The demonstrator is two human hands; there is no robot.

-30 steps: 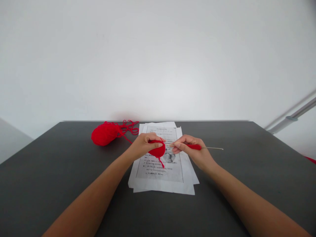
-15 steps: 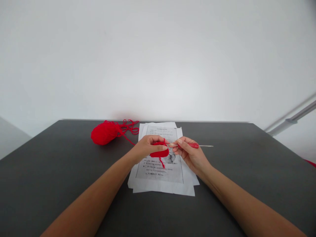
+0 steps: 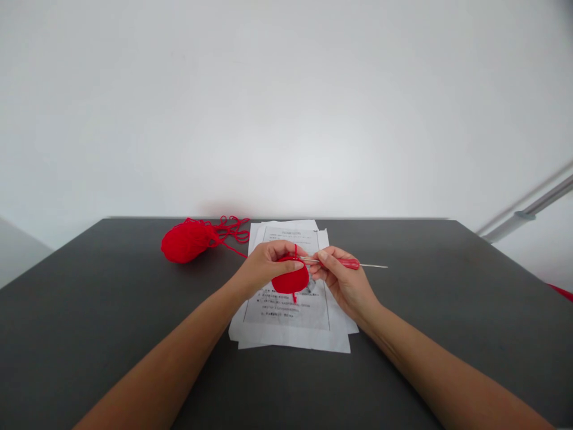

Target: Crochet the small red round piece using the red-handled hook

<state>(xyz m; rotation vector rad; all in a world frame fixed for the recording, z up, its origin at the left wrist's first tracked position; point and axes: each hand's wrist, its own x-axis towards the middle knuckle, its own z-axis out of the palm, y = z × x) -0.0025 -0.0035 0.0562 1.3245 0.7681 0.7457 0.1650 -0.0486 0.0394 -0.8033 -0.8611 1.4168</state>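
Note:
A small rounded piece of red crochet work (image 3: pixel 290 282) is pinched at its top edge by my left hand (image 3: pixel 267 263). A strand of red yarn runs up by the left fingers, and a short yarn tail (image 3: pixel 294 298) hangs from the lower edge. My right hand (image 3: pixel 344 278) is closed on the red handle of a crochet hook (image 3: pixel 348 263), whose metal tip points left at the top of the piece. The far end of its metal shaft sticks out to the right. Whether the tip is inside a stitch is too small to tell.
A ball of red yarn (image 3: pixel 187 240) lies at the back left, with loose loops (image 3: pixel 233 228) beside it and a strand leading to my left hand. Under my hands are printed paper sheets (image 3: pixel 290 334) on the dark table (image 3: pixel 425 286). Behind stands a white wall (image 3: pixel 286 107).
The crochet piece has turned so that more of its flat face shows, and it hangs slightly lower. The hook tip has shifted a little left. The view has moved slightly.

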